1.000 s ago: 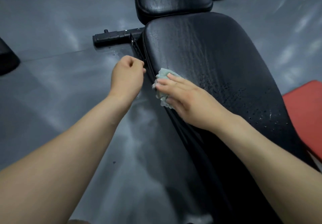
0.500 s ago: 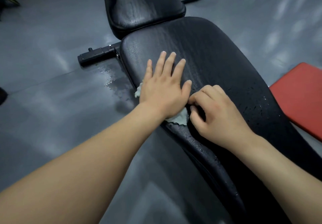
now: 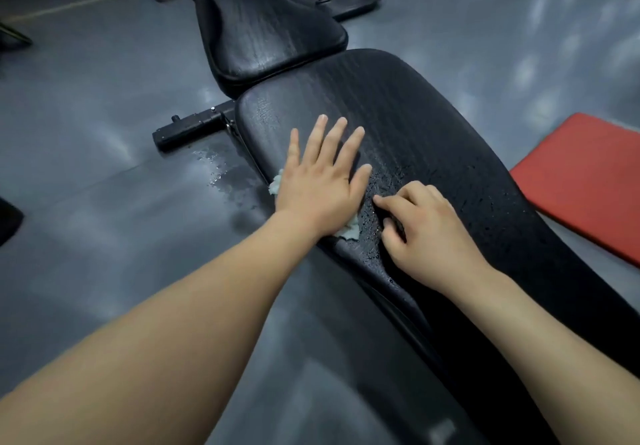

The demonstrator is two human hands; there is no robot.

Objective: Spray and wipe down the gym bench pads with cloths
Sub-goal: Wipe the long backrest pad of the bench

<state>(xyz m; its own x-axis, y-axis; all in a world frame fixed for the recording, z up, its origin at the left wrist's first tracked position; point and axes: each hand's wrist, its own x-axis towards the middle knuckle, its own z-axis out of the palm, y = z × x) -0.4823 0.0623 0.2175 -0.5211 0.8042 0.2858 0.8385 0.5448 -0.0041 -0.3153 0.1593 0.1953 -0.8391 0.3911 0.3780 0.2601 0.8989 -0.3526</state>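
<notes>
The small crumpled cloth [image 3: 349, 232] lies at the left edge of the bench's back pad [image 3: 433, 122], mid-frame, mostly hidden under the left hand [image 3: 320, 183], whose straight, spread fingers press it flat. The right hand [image 3: 427, 231] rests just beside, fingers curled, holding nothing visible. Light, limp and probably damp, the cloth would likely bunch on the slick, beaded vinyl; a broad palm over its middle suits best.
</notes>
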